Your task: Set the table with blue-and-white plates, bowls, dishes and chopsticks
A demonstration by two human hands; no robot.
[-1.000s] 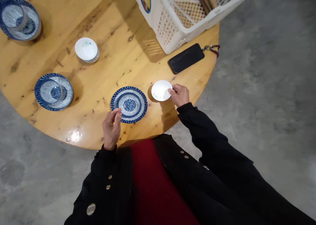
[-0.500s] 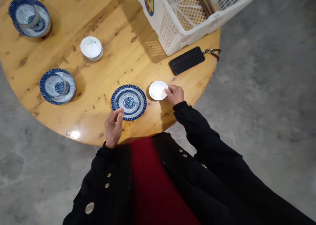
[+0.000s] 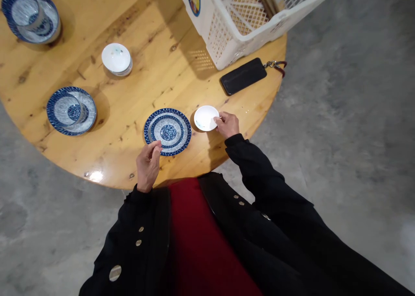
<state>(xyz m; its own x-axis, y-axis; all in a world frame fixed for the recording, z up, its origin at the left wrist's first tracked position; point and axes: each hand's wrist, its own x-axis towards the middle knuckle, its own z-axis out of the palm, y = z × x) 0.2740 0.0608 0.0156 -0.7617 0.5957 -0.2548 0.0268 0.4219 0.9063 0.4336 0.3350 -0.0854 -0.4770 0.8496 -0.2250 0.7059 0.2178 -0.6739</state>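
Note:
My right hand (image 3: 228,124) pinches the right rim of a small white bowl (image 3: 205,117), with the thumb reaching over its inside. The bowl has a faint green mark inside and throws a shadow on the wood to its left; whether it touches the table I cannot tell. Just left of it lies a flat blue-and-white plate (image 3: 168,133) with ringed patterns. My left hand (image 3: 148,164) hovers at the plate's lower-left rim, thumb and fingers pressed together, and nothing shows between them.
On the round wooden table (image 3: 152,79) are two stacked white bowls (image 3: 116,59), a blue-patterned bowl stack (image 3: 71,111), and another patterned stack (image 3: 32,17). A black phone (image 3: 243,76) with a strap lies beside a white plastic crate (image 3: 223,40).
The view has shifted slightly, so the table things sit a little further left and up. Both hands keep nearly the same pose, the right still on the white bowl.

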